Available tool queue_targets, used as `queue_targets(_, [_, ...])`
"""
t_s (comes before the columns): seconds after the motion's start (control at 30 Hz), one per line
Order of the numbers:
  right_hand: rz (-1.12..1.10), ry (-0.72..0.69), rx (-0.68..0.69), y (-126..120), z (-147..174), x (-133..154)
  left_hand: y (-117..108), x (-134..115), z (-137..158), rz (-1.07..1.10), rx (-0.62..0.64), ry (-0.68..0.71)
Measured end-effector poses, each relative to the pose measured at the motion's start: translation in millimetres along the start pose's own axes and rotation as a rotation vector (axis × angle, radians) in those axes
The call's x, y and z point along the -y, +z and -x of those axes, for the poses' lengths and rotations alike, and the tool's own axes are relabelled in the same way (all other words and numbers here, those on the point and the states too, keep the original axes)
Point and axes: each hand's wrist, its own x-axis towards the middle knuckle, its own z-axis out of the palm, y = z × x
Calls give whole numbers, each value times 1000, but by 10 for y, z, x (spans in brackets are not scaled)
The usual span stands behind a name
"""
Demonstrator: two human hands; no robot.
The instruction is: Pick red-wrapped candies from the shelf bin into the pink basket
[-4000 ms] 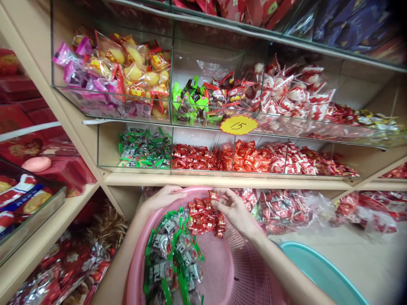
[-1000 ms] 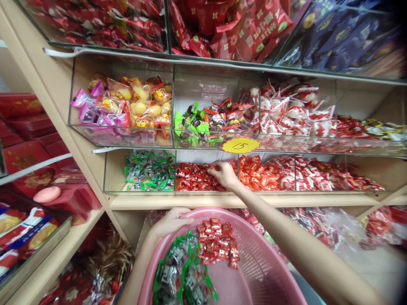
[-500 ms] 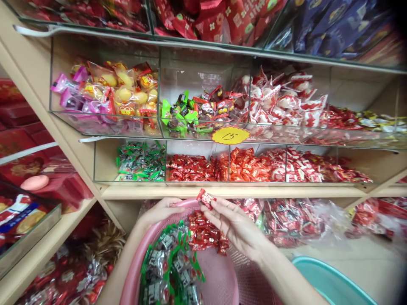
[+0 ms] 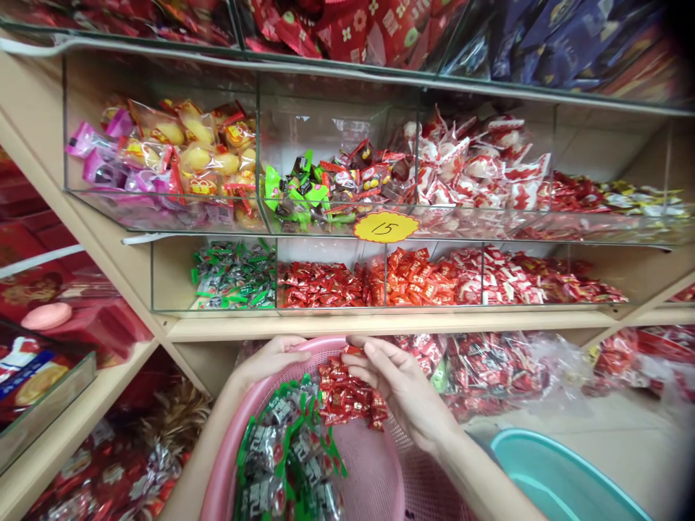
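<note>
A pink plastic basket (image 4: 228, 441) with mesh sides is in front of me, tilted. My left hand (image 4: 276, 359) is closed on its far left rim. Inside, green-and-silver wrapped candies (image 4: 276, 452) lie to the left and a pile of red wrapped candies (image 4: 344, 394) lies at the far side. Over that pile, my right hand (image 4: 394, 380) pinches a single red wrapped candy (image 4: 354, 352) between thumb and fingers; the fingers partly cover it.
Behind the basket, a wooden shelf (image 4: 391, 325) carries clear bins of wrapped candies, with red candies (image 4: 323, 284) in one low bin. A yellow "15" tag (image 4: 386, 227) hangs above. A teal tub (image 4: 548, 463) stands at lower right. Bagged candies (image 4: 494, 369) lie under the shelf.
My right hand has turned and lowered the red candy a little toward the pile in the basket. My left hand stays on the rim. The view has shifted slightly.
</note>
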Motion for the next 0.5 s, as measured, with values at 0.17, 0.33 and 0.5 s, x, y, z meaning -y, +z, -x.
queue_targets(0.17, [263, -229, 17, -23, -11, -59, 28, -50, 21, -37, -17, 13])
queue_targets(0.33, [376, -296, 41, -27, -3, -78, 24, -59, 29, -34, -8, 16])
queue_targets(0.5, [406, -292, 45, -20, -8, -99, 22, -63, 32, -25, 1, 25])
